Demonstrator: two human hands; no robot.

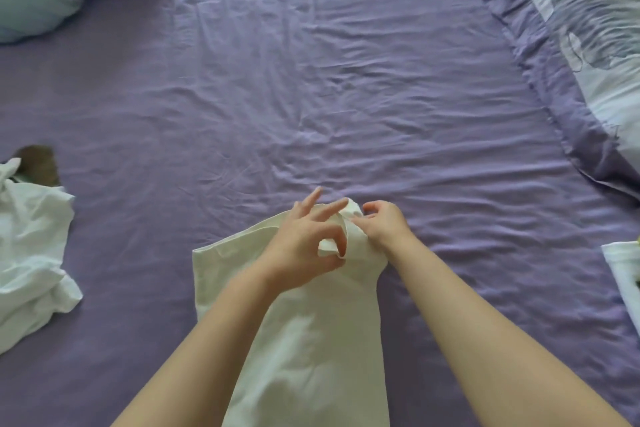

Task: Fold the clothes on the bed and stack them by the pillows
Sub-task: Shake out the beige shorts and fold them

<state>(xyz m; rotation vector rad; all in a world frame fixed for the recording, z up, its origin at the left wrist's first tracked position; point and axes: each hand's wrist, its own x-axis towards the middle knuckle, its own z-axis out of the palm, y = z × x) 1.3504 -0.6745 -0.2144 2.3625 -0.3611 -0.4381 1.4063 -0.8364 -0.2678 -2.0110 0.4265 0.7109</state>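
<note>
Head view: a white garment (pixel 304 333) lies on the purple bed sheet (pixel 311 80) near the bed's near edge. The left hand (pixel 304 246) pinches a fold of its far corner between thumb and forefinger, other fingers spread. The right hand (pixel 384 224), fingers curled, grips the same corner just beside it.

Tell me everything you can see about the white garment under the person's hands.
The white garment is plain, thin, lightly creased cloth, lying mostly flat on the purple bedsheet and running from the near edge of the picture toward the middle. Its far end is bunched up. The left hand pinches a fold there between thumb and forefinger; the right hand grips the cloth beside it.
</note>
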